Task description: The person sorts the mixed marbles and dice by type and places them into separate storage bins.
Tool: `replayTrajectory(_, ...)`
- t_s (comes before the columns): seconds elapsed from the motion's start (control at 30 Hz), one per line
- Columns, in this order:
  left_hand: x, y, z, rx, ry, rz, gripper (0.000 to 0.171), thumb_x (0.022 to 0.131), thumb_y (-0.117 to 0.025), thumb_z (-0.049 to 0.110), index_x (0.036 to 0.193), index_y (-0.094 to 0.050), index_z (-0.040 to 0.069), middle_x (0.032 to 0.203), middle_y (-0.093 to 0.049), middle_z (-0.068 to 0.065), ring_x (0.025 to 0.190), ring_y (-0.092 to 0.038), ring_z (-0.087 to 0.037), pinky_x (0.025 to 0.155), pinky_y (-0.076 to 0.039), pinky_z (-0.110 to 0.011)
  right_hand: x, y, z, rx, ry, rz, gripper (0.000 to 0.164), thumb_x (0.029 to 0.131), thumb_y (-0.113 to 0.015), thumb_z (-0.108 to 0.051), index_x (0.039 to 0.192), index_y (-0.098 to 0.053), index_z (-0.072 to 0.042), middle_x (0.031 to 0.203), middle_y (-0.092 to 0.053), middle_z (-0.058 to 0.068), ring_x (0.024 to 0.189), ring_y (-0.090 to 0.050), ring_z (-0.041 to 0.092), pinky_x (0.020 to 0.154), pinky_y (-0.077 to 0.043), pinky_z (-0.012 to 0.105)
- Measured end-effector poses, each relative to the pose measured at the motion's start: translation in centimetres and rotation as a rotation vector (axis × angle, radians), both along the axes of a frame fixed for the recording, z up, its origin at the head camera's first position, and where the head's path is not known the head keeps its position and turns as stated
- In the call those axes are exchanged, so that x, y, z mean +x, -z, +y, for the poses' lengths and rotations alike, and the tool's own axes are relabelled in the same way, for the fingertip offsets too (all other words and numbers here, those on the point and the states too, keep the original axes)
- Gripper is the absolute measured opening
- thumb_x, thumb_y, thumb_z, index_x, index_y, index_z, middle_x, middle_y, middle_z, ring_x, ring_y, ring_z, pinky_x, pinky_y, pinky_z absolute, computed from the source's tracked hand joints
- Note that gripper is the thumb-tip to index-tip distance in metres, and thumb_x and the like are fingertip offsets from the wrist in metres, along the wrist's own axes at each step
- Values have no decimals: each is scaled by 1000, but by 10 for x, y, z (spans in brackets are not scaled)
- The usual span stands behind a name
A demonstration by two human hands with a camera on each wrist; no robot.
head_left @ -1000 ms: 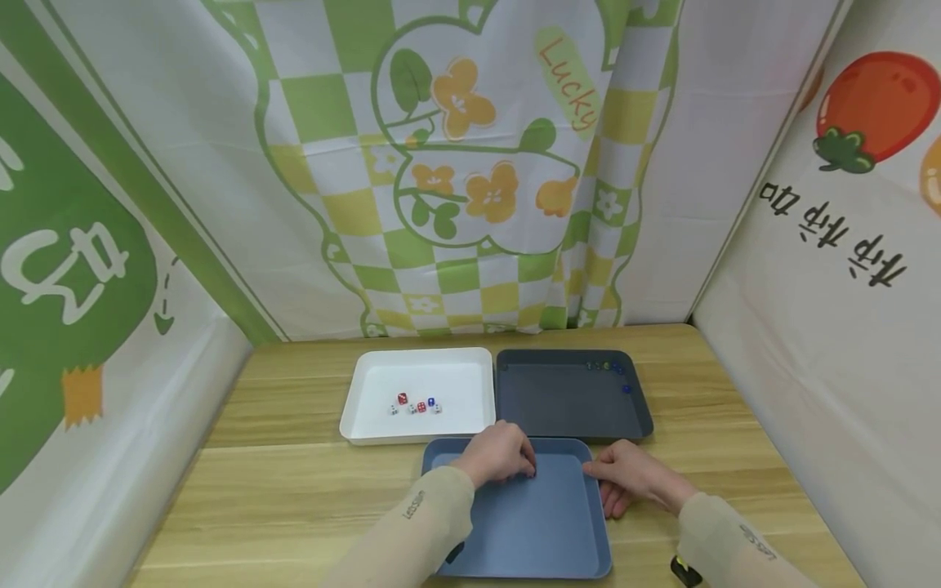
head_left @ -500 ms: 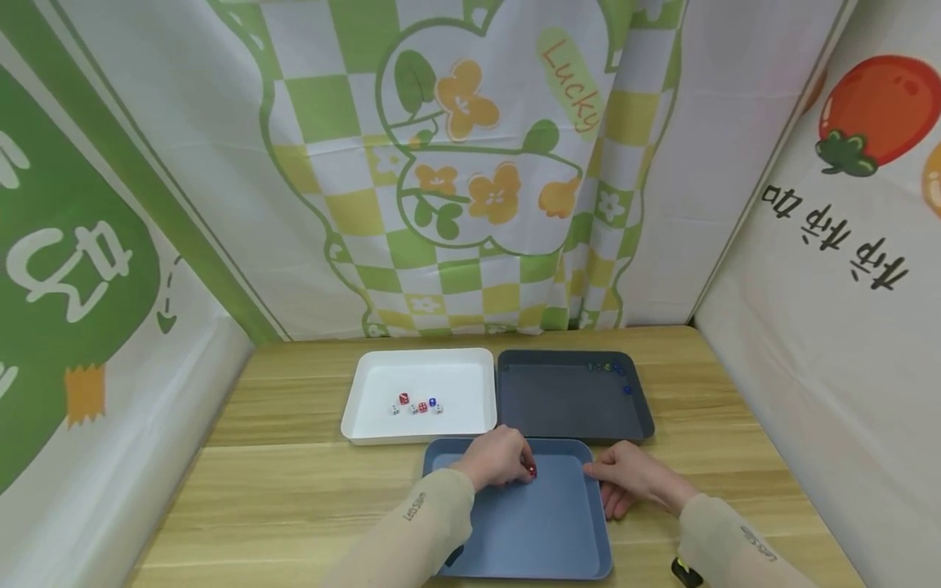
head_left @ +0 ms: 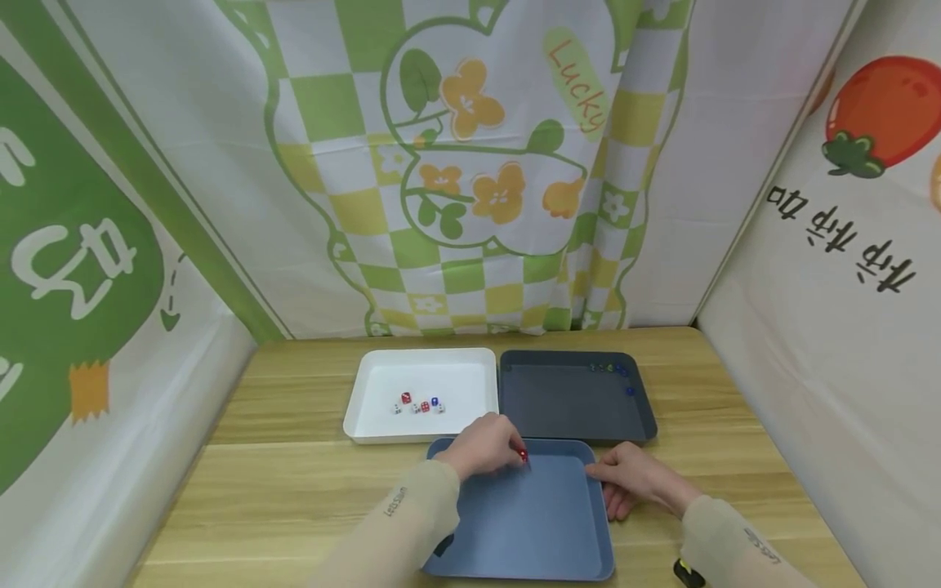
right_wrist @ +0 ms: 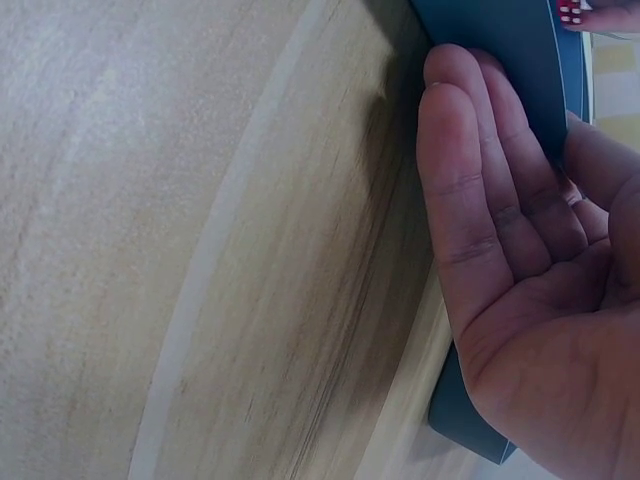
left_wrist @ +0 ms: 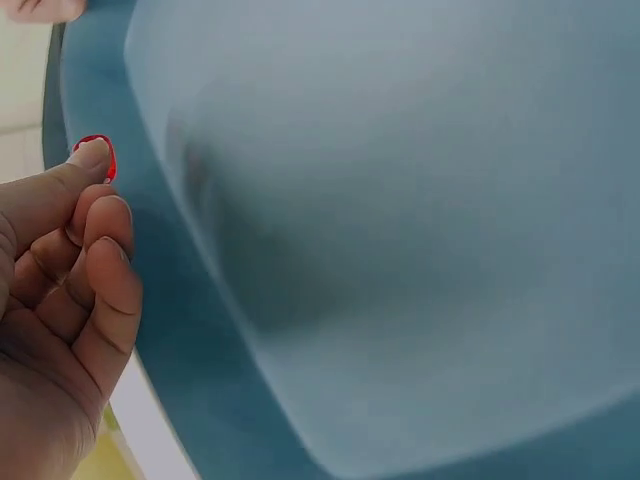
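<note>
My left hand (head_left: pixel 481 447) pinches a red die (head_left: pixel 524 456) between thumb and fingertips, over the far part of the blue tray (head_left: pixel 535 531). In the left wrist view the thumb covers most of that die (left_wrist: pixel 111 165), and the other fingers curl in below it. My right hand (head_left: pixel 638 475) grips the tray's right side, the thumb on the rim and the fingers against the outer wall, as the right wrist view shows. No other thing lies on the visible part of the blue tray's floor.
Behind stands a white tray (head_left: pixel 456 376) with several red, white and blue dice (head_left: pixel 425 407). Beside it, a dark grey tray (head_left: pixel 573 412) holds several glass marbles (head_left: pixel 621 370) near its right end. Printed cloth (head_left: pixel 507 294) hangs behind the wooden table (head_left: pixel 294 474).
My left hand has lifted the red die and moved a little left and away from me. My right hand keeps its grip on the blue tray's edge.
</note>
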State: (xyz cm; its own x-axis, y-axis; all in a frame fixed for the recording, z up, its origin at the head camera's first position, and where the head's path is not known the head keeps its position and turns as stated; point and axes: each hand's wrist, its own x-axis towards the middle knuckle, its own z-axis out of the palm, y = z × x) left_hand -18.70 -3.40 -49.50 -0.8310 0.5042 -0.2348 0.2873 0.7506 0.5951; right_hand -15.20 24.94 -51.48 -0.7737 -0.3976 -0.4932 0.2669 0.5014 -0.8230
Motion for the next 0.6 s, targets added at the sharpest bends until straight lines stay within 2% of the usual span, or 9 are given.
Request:
replayTrajectory(0.27, -13, -14, -22, 68, -40, -9, 8, 92, -77, 14, 97, -81, 10, 77, -73, -7, 47, -57, -11, 47, -49, -24, -1, 0, 0, -3, -4, 0, 36, 104, -60, -27, 88, -71, 4, 67, -71, 14, 53, -68, 16, 51, -60, 34)
replayTrajectory(0.5, -26, -29, -42, 101, -65, 54, 13, 93, -75, 10, 103, -80, 6, 61, -68, -9, 42, -55, -11, 48, -47, -24, -2, 1, 0, -13, -10, -15, 37, 104, -60, -28, 89, -72, 4, 66, -71, 13, 52, -67, 14, 50, -60, 33)
replayTrajectory(0.6, -32, -33, -51, 112, -98, 53, 13, 92, -74, 9, 104, -80, 6, 63, -70, -11, 43, -57, -12, 51, -49, -24, -2, 2, 1, -12, -10, -17, 38, 104, -60, -29, 89, -72, 3, 66, -71, 12, 52, -67, 15, 50, -60, 33)
